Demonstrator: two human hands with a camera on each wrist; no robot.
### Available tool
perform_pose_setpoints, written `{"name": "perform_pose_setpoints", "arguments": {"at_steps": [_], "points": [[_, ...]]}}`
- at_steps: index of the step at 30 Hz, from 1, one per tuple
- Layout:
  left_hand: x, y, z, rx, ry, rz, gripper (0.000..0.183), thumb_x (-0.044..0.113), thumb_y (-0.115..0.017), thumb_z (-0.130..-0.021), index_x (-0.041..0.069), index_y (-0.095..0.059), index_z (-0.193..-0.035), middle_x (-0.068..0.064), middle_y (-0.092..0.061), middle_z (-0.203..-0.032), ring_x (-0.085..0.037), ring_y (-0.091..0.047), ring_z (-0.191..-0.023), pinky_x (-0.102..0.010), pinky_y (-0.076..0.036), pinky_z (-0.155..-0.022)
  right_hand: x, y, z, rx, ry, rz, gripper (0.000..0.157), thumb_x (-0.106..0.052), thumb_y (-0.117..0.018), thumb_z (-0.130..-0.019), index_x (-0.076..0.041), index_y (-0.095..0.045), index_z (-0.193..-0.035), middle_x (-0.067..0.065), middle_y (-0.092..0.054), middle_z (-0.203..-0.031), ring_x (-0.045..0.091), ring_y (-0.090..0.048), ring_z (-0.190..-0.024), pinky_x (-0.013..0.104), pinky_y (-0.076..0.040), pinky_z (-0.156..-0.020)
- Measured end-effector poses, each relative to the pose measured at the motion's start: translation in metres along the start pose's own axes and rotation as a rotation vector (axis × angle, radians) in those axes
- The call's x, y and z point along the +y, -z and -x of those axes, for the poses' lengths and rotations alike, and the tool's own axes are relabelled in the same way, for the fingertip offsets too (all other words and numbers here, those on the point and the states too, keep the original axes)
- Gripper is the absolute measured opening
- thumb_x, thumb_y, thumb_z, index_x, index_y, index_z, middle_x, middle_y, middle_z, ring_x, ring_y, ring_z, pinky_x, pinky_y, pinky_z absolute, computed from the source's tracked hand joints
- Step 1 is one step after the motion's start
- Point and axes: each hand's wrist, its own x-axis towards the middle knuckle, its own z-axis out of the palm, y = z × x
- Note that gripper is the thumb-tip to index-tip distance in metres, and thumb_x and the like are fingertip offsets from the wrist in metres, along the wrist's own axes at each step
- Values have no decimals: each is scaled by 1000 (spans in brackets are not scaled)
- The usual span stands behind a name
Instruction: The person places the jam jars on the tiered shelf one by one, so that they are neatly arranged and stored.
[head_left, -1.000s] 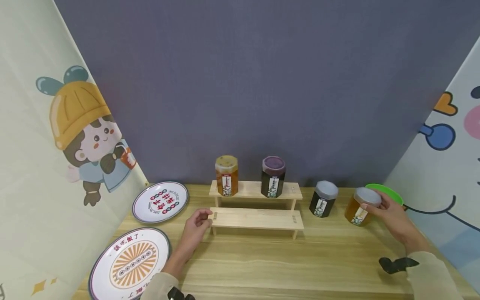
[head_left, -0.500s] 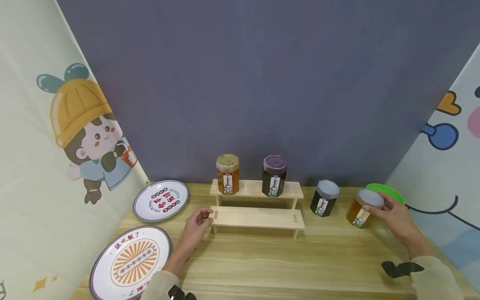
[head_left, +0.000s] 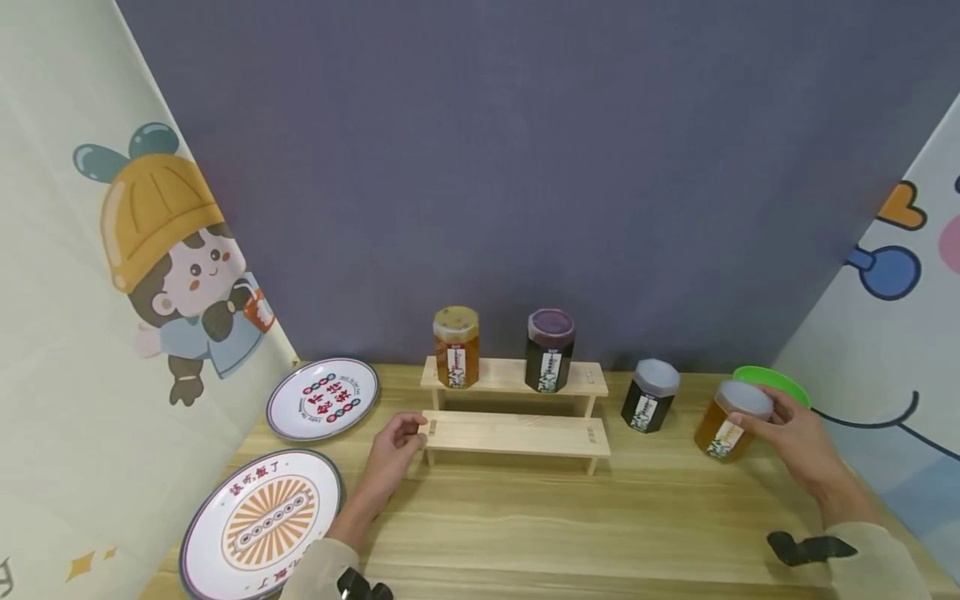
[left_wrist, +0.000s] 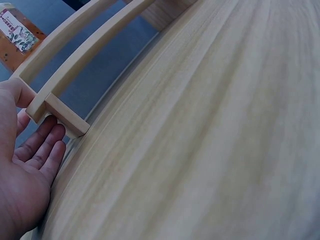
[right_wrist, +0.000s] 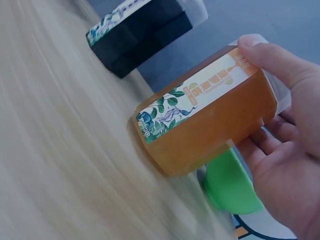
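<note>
My right hand [head_left: 802, 442] grips an amber jar [head_left: 729, 423] with a whitish lid near its top, thumb on the label side. In the right wrist view the jar [right_wrist: 200, 110] leans, its base at or just over the table; I cannot tell which. At the left end of a two-step wooden shelf [head_left: 517, 433], my left hand [head_left: 393, 446] holds the lower board, thumb above and fingers beside the leg [left_wrist: 67, 115]. On the upper board stand a yellow-lidded amber jar [head_left: 457, 348] and a purple-lidded dark jar [head_left: 550, 352]. A white-lidded dark jar [head_left: 650, 397] stands on the table right of the shelf.
Two patterned white plates, a smaller plate [head_left: 281, 404] and a larger plate [head_left: 217, 508], lie at the left. A green bowl [head_left: 772, 382] sits behind my right hand. A grey wall [head_left: 510, 167] closes the back, with printed panels on both sides.
The amber jar in my right hand has come slightly towards me and right. My left hand stays at the shelf's end. The head view has shifted a little.
</note>
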Motion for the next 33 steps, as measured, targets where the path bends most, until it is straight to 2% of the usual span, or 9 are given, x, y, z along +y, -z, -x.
{"name": "perform_pose_setpoints", "arguments": {"at_steps": [6, 10, 13, 16, 20, 22, 27, 30, 33], "points": [[0, 0, 0, 1, -6, 7, 27, 1, -63, -94, 4, -64, -121, -14, -65, -121, -13, -60, -103, -18, -51, -89, -10, -1, 3, 9, -18, -53, 86, -36, -67, -100, -6, -20, -164, 12, -43, -153, -19, -43, -106, 4, -47, -79], [0, 0, 0, 4, 2, 8, 27, 1, -63, -94, 5, -65, -120, -13, -65, -120, -15, -60, -104, -18, -52, -89, -20, -2, 7, 25, 11, -90, 81, -32, -69, -99, -9, -25, -163, -14, -51, -138, -20, -44, -108, 4, -48, -81], [-1, 0, 0, 11, 1, 9, 27, 0, -63, -94, 5, -65, -120, -13, -65, -120, -15, -60, -103, -19, -52, -88, -31, -3, 11, 38, 40, -111, 76, -28, -70, -98, -12, -31, -161, -34, -44, -122, -22, -45, -103, 5, -50, -80], [-1, 0, 0, 15, 1, 10, 27, 0, -63, -94, 5, -65, -120, -13, -65, -119, -15, -61, -102, -19, -52, -88, -43, -4, 14, 47, 41, -97, 74, -30, -71, -98, -17, -34, -160, -32, -45, -124, -21, -46, -103, 5, -50, -79], [0, 1, 0, 15, -1, 16, 27, 0, -63, -94, 5, -65, -120, -13, -65, -119, -15, -60, -102, -19, -52, -88, -63, -5, 19, 43, 36, -60, 75, -34, -71, -97, -21, -34, -161, -10, -49, -142, -20, -45, -105, 5, -49, -79], [0, 2, 0, 14, 0, 18, 27, 0, -63, -94, 5, -65, -120, -14, -65, -120, -15, -60, -103, -19, -52, -88, -73, -5, 22, 34, 49, -77, 72, -32, -71, -98, -23, -35, -159, -9, -48, -144, -21, -46, -105, 4, -49, -79], [0, 2, 0, 12, 4, 14, 27, 1, -63, -94, 6, -65, -121, -14, -65, -120, -16, -60, -103, -19, -52, -89, -96, -11, 29, -24, 141, -289, 59, -12, -70, -98, -21, -45, -151, -27, -54, -127, -17, -57, -105, 7, -51, -80], [-1, 1, -1, 13, 1, 11, 27, 1, -63, -93, 6, -65, -120, -13, -66, -119, -16, -61, -103, -19, -52, -88, -107, -17, 34, -55, 186, -405, 57, -3, -69, -96, -18, -50, -147, -25, -59, -124, -12, -61, -106, 9, -53, -81], [-2, 0, -1, 13, -4, 16, 26, 0, -64, -93, 6, -66, -118, -13, -66, -118, -16, -61, -102, -19, -53, -88, -117, -25, 39, -75, 198, -430, 58, -1, -69, -95, -17, -50, -147, -23, -59, -125, -11, -61, -107, 9, -53, -82]]}}
